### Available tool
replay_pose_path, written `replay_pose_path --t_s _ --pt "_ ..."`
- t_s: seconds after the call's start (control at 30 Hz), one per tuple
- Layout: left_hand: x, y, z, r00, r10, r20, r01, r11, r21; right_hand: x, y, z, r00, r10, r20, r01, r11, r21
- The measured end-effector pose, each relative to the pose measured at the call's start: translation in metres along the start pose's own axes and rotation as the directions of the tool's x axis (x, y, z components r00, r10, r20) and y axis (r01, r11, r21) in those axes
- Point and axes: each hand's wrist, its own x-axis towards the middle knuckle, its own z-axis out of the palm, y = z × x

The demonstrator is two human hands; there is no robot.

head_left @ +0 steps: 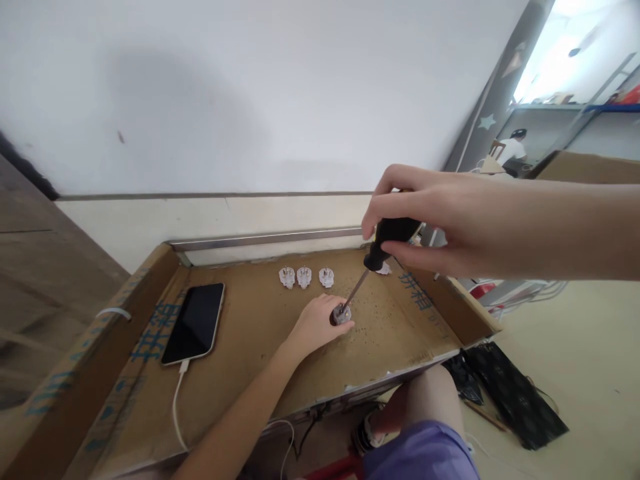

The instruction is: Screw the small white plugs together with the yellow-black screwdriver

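Note:
My left hand is closed around a small pale plug part, pressing it against the cardboard-covered table. My right hand grips the black handle of a screwdriver. The shaft slants down to the left, and its tip meets the plug part between the left thumb and fingers. Beyond the left hand, three similar white plug parts with metal pins stand in a row. Another whitish piece lies partly hidden behind the screwdriver handle.
A phone with a white charging cable lies at the left. Cardboard walls edge the table, and a metal rail runs along the back. Tiny dark specks dot the cardboard. Far right, a person sits in the background.

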Motion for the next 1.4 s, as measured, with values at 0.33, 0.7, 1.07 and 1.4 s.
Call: replay_pose_path --t_s 0.33,0.7,1.07,1.4 --pt "-0.001 0.001 -0.001 1.000 0.001 -0.001 -0.001 1.000 -0.013 0.001 -0.006 -0.005 0.999 0.028 0.026 -0.028 1.000 0.004" --pt "-0.001 -0.001 0.001 1.000 -0.005 -0.002 0.005 1.000 0.010 -0.001 -0.012 -0.008 0.998 0.029 0.054 -0.033 0.998 0.061" --pt "-0.001 0.001 0.000 1.000 -0.005 -0.004 0.006 1.000 0.020 0.005 -0.012 0.000 0.999 -0.026 -0.043 0.029 0.998 0.051" --pt "0.000 -0.003 0.000 1.000 -0.004 -0.019 0.005 1.000 0.008 0.005 -0.008 -0.003 0.999 -0.041 -0.005 0.041 0.998 0.044"
